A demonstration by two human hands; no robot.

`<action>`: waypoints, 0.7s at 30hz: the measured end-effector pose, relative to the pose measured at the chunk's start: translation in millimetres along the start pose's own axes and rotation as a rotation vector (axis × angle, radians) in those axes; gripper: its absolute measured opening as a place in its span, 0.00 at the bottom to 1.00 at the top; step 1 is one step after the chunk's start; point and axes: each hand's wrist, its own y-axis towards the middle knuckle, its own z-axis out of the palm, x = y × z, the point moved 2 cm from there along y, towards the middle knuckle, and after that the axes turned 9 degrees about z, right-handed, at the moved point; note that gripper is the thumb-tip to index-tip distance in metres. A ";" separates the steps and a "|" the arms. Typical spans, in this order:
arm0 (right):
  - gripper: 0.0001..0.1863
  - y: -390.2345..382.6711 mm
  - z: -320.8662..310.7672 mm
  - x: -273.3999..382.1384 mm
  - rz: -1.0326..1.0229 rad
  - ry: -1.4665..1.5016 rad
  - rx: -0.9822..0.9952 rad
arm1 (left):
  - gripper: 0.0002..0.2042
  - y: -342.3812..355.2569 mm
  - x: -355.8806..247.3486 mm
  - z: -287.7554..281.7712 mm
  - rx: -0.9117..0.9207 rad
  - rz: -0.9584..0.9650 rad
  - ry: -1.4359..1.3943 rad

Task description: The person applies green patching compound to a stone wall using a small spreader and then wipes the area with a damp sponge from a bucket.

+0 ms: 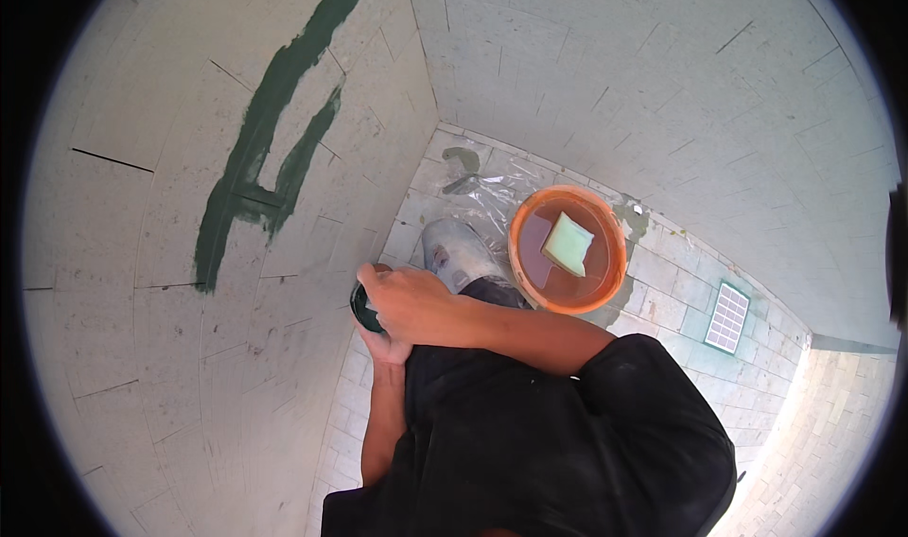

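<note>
In front of my body, close to the left wall, my left hand (386, 346) is closed under a dark green, rounded, bowl-like thing (359, 308), holding it from below. My right hand (411, 300) reaches across over it with its fingers curled in. A small brownish end (382, 267) shows by those fingers; the rest of what they hold is hidden. Dark green paste (260, 125) is spread on the left wall in a long slanting band, with a shorter branch joined to it low down.
On the tiled floor right of my shoe (461, 253) stands an orange bucket (617, 270) of murky water, a pale green sponge (568, 245) floating in it. Clear plastic film (492, 192) lies behind it. A white floor grate (727, 317) is farther right. Two walls meet in the corner ahead.
</note>
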 end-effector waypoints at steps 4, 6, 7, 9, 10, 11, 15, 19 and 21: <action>0.19 -23.9 22.3 -13.9 0.040 -0.114 -0.127 | 0.29 -3.4 10.2 28.0 0.058 -0.001 0.009; 0.16 -33.9 10.9 -11.9 0.063 -0.064 -0.169 | 0.32 -14.2 20.9 34.6 -0.007 -0.050 0.030; 0.16 -36.1 11.2 -11.6 0.056 -0.063 -0.176 | 0.31 -15.7 18.7 26.0 0.036 -0.103 -0.006; 0.15 -41.9 11.6 -13.5 0.055 -0.066 -0.194 | 0.30 -17.9 17.3 14.9 0.123 -0.226 -0.083; 0.16 -45.6 10.7 -15.6 0.076 -0.042 -0.217 | 0.29 -19.2 18.9 7.3 0.070 -0.223 -0.048; 0.17 -46.8 13.2 -17.9 0.090 -0.016 -0.232 | 0.28 -23.8 20.9 13.0 0.015 -0.210 -0.015; 0.19 -63.5 0.7 -26.7 0.084 0.156 -0.425 | 0.25 -27.6 26.2 26.0 0.017 -0.245 -0.036; 0.22 -83.5 -6.5 -23.6 0.142 0.107 -0.396 | 0.25 -24.8 28.4 21.3 0.218 -0.402 -0.299; 0.23 -88.4 -10.4 -23.8 0.123 0.081 -0.466 | 0.28 -25.8 23.9 7.3 0.143 -0.344 -0.226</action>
